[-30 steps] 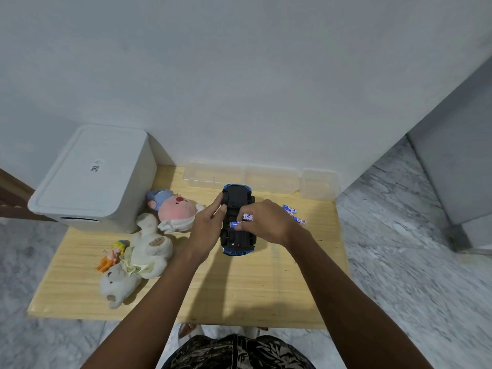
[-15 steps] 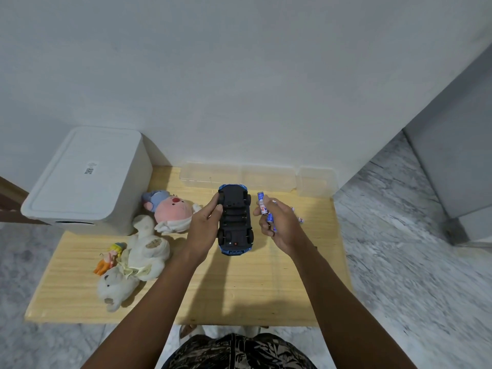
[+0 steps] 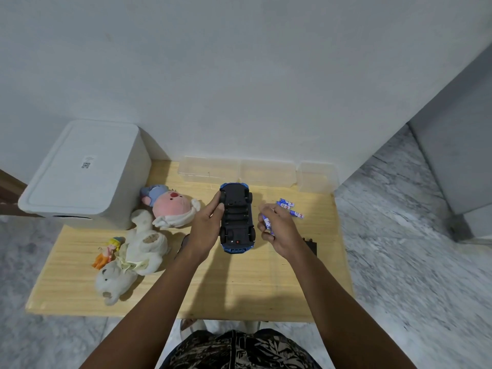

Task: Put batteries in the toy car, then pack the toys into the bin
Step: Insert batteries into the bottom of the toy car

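Observation:
A blue toy car (image 3: 237, 218) lies upside down mid-table, its black underside and open battery bay facing up. My left hand (image 3: 206, 230) grips the car's left side. Just right of the car, my right hand (image 3: 278, 230) holds a blue-and-white battery (image 3: 266, 222) in its fingers. Loose batteries (image 3: 290, 207) lie on the table behind that hand. The white lidded bin (image 3: 82, 177) stands at the back left, lid closed. A pink plush (image 3: 170, 209), a white teddy bear (image 3: 133, 257) and a small doll (image 3: 107, 251) lie left of the car.
The wooden table (image 3: 239, 283) stands against a white wall. Clear plastic boxes (image 3: 239, 170) line its back edge. A small black piece (image 3: 311, 246), perhaps the battery cover, lies right of my right wrist. Marble floor surrounds the table.
My right hand has drawn back from over the car's underside to its right side, still holding a battery, now tilted lower. My left hand stays on the car.

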